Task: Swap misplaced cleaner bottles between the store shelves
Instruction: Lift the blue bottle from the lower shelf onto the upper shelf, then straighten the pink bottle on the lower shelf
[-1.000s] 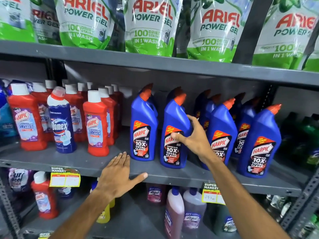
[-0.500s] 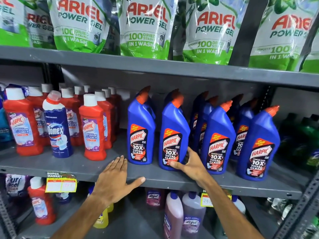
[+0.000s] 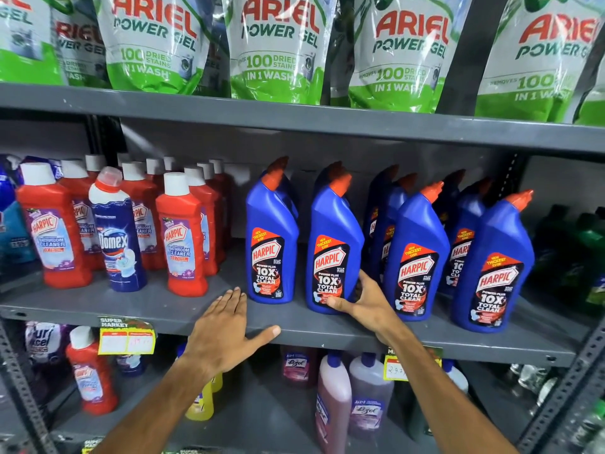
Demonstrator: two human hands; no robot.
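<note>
A dark blue Domex bottle (image 3: 118, 237) with a red-and-white cap stands among red Harpic bathroom cleaner bottles (image 3: 181, 237) on the left of the grey middle shelf (image 3: 157, 306). To the right stand rows of blue Harpic bottles with orange caps. My right hand (image 3: 366, 303) grips the base of the second front blue Harpic bottle (image 3: 330, 231), thumb on its label, fingers round its right side. The bottle stands upright on the shelf. My left hand (image 3: 226, 332) lies flat on the shelf's front edge with fingers spread, holding nothing.
Ariel Power Gel pouches (image 3: 278, 44) fill the top shelf. The lower shelf holds a red Harpic bottle (image 3: 90, 371), yellow bottles and pinkish Lizol bottles (image 3: 337, 398). Yellow price tags (image 3: 126, 339) hang on the shelf edge. Green bottles (image 3: 582, 250) stand at far right.
My right hand has slid down from the upper side of the blue Harpic bottle to its base. The left hand has stayed on the shelf edge.
</note>
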